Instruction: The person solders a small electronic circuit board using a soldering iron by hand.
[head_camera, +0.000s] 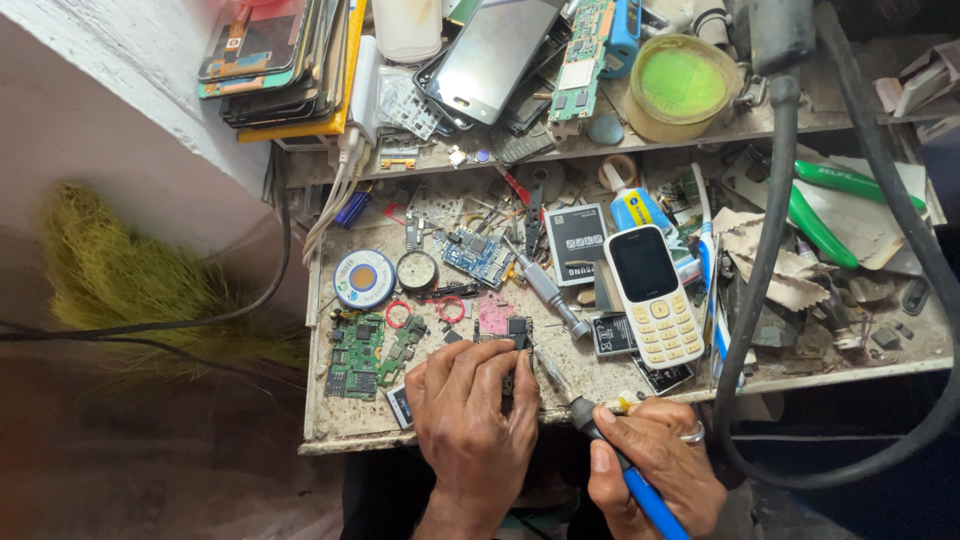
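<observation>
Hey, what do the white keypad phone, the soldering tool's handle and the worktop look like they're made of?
The white keypad phone looks like glossy moulded plastic, with a dark glassy screen. The soldering tool's handle, gripped in the right hand, appears to be smooth blue plastic; the front part is dark, possibly rubber or metal. The worktop seems to be painted wood or board, matte, stained and chipped; hard to say which.

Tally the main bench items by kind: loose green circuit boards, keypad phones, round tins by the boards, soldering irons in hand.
Green circuit boards: 2
Keypad phone: 1
Round tins: 2
Soldering iron: 1, held by the right hand
Total: 6
</observation>
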